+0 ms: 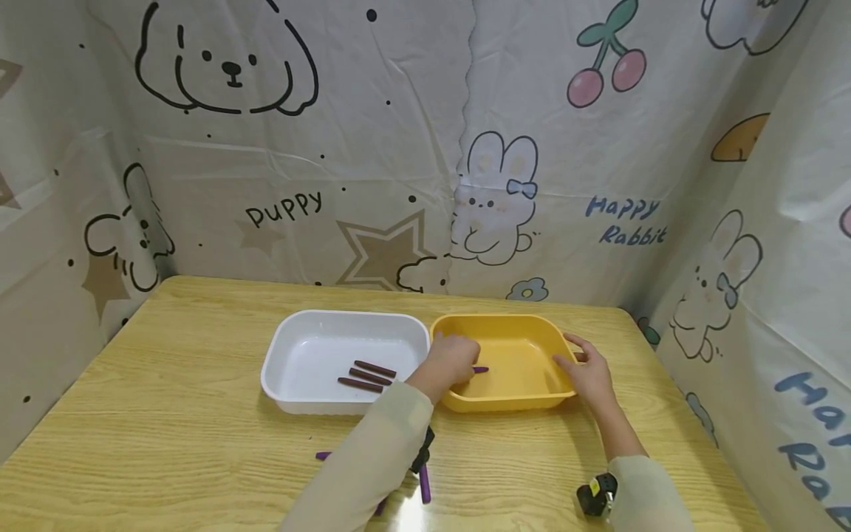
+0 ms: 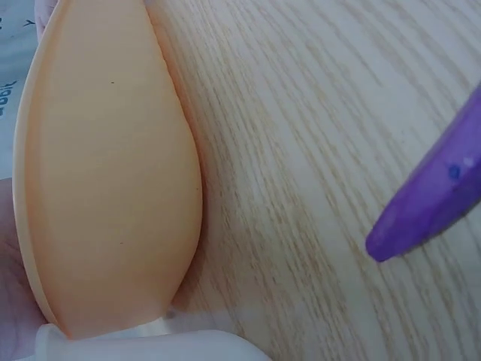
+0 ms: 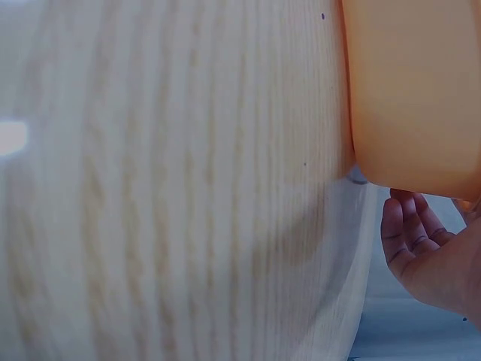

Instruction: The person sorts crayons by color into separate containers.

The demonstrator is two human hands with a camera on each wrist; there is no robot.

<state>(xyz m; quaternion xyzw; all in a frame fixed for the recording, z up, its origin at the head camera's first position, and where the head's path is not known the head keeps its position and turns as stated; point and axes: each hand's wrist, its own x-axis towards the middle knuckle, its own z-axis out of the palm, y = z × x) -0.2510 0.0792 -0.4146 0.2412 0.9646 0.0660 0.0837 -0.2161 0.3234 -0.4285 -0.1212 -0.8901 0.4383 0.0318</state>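
Observation:
My left hand [image 1: 454, 360] reaches over the near left rim into the yellow tray [image 1: 525, 403], its fingers curled. A slim purple crayon-like stick [image 1: 482, 369] pokes out from under those fingers, the rest of it hidden by the hand. On the tray's right side my right hand [image 1: 588, 372] holds the rim, thumb at the inner edge and fingers outside. The right wrist view shows that hand [image 3: 432, 248] bent against the tray's end wall [image 3: 421, 113]. Left of the yellow tray stands a white tray [image 1: 292, 403], with three brown sticks [image 1: 364, 384] lying in it.
Several purple sticks lie on the wooden table [image 1: 166, 428] in front of the trays, partly behind my left sleeve [image 1: 366, 458]; one purple stick [image 1: 425, 484] shows beside the sleeve. A printed cloth [image 1: 399, 148] hangs round the back and sides.

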